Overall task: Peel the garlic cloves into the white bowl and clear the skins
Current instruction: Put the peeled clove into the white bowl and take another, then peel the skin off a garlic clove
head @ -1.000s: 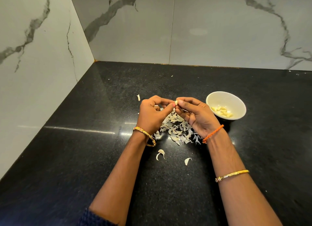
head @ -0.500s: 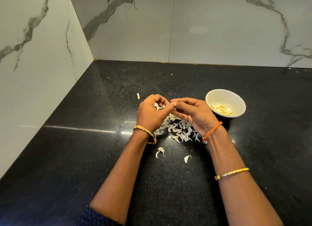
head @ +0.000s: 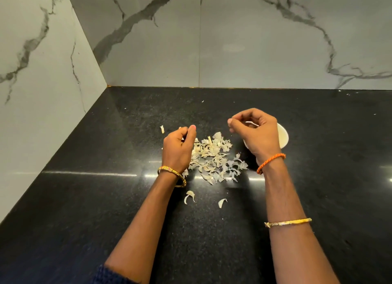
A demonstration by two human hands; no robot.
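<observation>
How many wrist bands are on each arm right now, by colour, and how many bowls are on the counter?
Gold bangles: 2, left wrist and right forearm
Orange braided band: 1, right wrist
White bowl: 1
Total: 4

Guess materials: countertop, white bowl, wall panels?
Countertop: likely polished black granite, going by the fine speckle and mirror-like light streaks. White bowl: smooth, glossy, probably ceramic or melamine; mostly hidden behind the right hand. Wall panels: marble-look tile or slab, grey veins, satin sheen, vertical seam visible.
</observation>
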